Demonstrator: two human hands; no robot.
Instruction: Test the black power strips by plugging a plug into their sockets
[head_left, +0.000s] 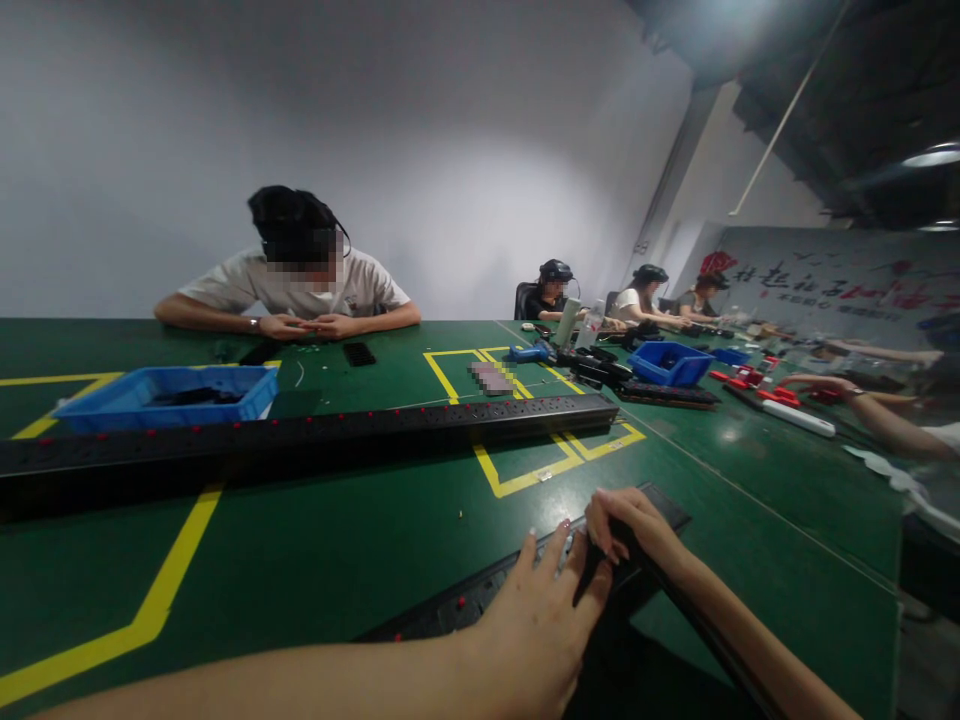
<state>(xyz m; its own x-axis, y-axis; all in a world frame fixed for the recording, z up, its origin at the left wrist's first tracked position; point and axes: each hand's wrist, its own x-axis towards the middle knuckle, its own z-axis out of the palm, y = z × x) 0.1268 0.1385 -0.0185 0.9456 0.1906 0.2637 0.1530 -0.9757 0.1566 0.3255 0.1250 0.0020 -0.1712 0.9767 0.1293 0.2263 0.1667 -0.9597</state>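
Note:
A long black strip with small red knobs (431, 612) lies at a slant on the green table in front of me. My left hand (544, 610) rests over this strip, its fingers spread and stretched forward. Close beside it, my right hand (634, 525) is bent over the far part of the same strip, fingertips curled together. Whatever is between those fingertips is hidden. Beneath my right forearm runs another dark, narrow bar (701, 625), reaching toward the bottom edge.
Across the table lies a longer black bar with red dots (375, 425). Behind it stand a blue tray (165, 395) with dark parts, a blue power tool (531, 352) and a blue bin (670, 362). A co-worker (300, 280) sits opposite; other people work along the right.

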